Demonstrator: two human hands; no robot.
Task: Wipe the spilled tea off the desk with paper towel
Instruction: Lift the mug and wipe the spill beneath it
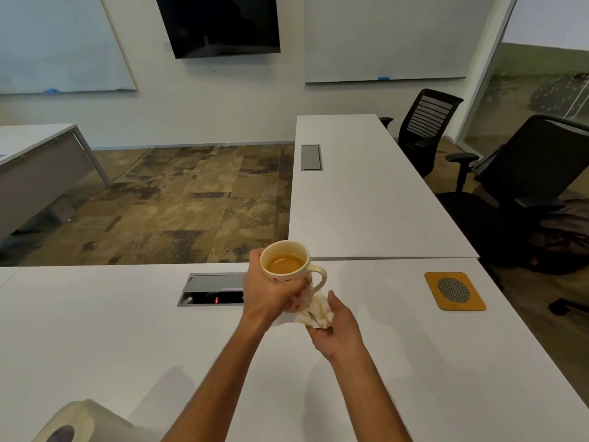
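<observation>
A white desk (111,339) fills the lower half of the view, butted against a second white desk (360,193) that runs away to the right; patterned brown carpet (178,199) lies beyond, with two black chairs (526,173) on the right and a dark screen (220,23) on the far wall between two whiteboards. Set into the near desk is a grey cable box (210,290) with its lid partly open. At the bottom left corner lies a paper towel roll (76,422), on its side, partly cut off by the frame. Near the desk's right end sits an orange coaster (454,291) with a grey mesh circle in it. The left hand (267,295) is wrapped around a cream mug (288,269), fingers clamped on its body, the handle pointing right; brown tea (284,264) stands inside. Just below and touching the mug's base, the right hand (338,330) has its fingers closed on a crumpled paper towel (315,314), stained tan, pressed against the underside of the mug above the desk.
</observation>
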